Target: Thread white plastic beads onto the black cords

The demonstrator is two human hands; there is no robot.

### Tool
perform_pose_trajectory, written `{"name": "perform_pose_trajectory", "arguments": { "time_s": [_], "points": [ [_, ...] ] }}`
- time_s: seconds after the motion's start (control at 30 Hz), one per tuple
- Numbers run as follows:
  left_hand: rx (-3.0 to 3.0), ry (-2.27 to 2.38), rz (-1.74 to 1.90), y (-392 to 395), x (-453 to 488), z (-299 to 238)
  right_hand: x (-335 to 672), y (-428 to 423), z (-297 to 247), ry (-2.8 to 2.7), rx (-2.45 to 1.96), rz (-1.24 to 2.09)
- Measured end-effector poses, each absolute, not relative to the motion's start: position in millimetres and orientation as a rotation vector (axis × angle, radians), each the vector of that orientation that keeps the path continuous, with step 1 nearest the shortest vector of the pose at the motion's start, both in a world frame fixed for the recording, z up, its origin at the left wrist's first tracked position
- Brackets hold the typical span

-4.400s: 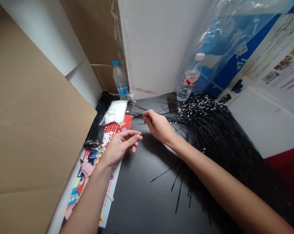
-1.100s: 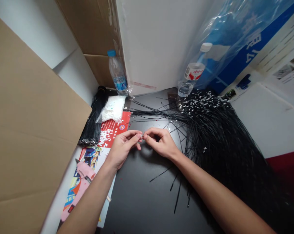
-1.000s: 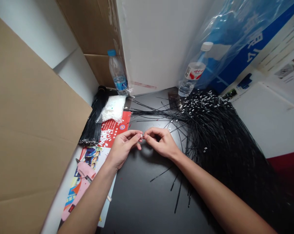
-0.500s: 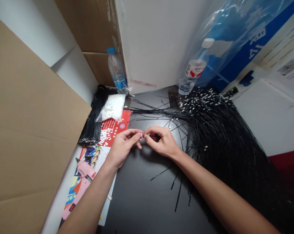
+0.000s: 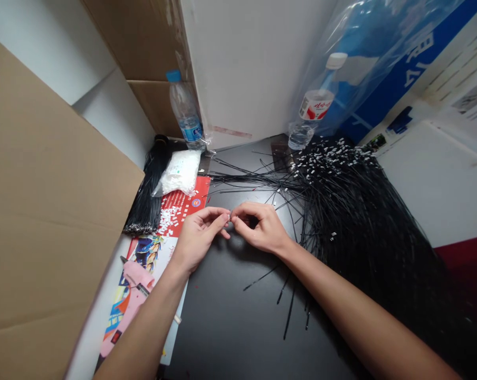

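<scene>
My left hand [image 5: 201,232] is closed in a pinch, with a tiny white connector [image 5: 228,217] between thumb and index fingertips. Right beside it, my right hand [image 5: 262,228] pinches what looks like the end of a thin black wire, mostly hidden by the fingers. The fingertips of both hands nearly touch above the dark table [image 5: 218,301]. Loose white connectors [image 5: 169,220] are scattered on a red printed sheet [image 5: 201,192] left of my hands. To the right spreads a big heap of black wires [image 5: 349,227], many tipped with white connectors.
A clear bag of white pieces [image 5: 181,171] lies at the back left by a bundle of black wires [image 5: 143,203]. A pink glue gun [image 5: 133,293] rests near my left forearm. Two water bottles, one blue-capped [image 5: 186,113] and one white-capped [image 5: 315,105], stand behind. Cardboard [image 5: 56,200] borders the left.
My two hands have come slightly closer at the fingertips, and less of the white connector shows between them. The view has shifted a little.
</scene>
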State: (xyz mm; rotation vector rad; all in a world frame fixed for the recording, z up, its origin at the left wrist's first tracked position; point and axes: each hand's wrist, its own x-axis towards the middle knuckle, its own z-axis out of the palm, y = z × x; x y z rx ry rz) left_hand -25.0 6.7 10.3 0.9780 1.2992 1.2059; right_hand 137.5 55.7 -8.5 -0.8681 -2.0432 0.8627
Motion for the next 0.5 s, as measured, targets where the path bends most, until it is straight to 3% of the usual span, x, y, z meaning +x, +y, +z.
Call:
{"name": "perform_pose_trajectory", "arguments": {
  "time_s": [0.5],
  "points": [
    [0.963,1.333,1.196,7.0,-22.9,8.5,137.4,55.2,-10.8,-2.061,-0.866,0.906]
  ]
}}
